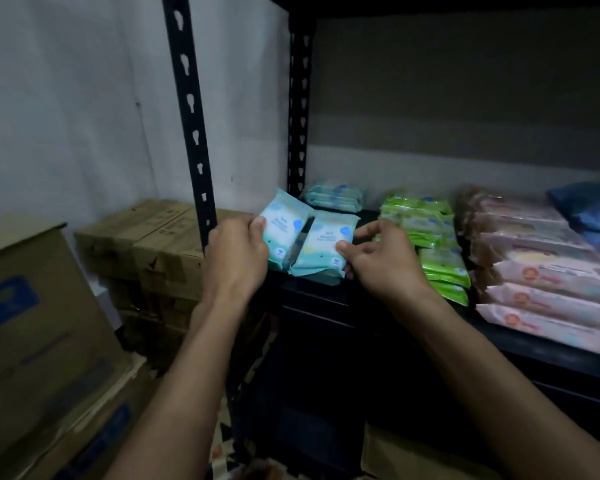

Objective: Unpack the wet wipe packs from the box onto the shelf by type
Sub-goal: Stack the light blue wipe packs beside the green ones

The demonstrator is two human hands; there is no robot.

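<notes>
Teal wipe pack [284, 233] pinched by left hand [236, 252], tilted above shelf [312, 292]. Second teal pack [326, 247] gripped by right hand [383, 258], fingers curled.

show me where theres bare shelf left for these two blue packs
Bare shelf shows between the back blue stack and the held blue packs, left of the green packs. Green and pink rows sit tightly packed.

Two hands [236, 252]; four pack types [326, 242]
</notes>
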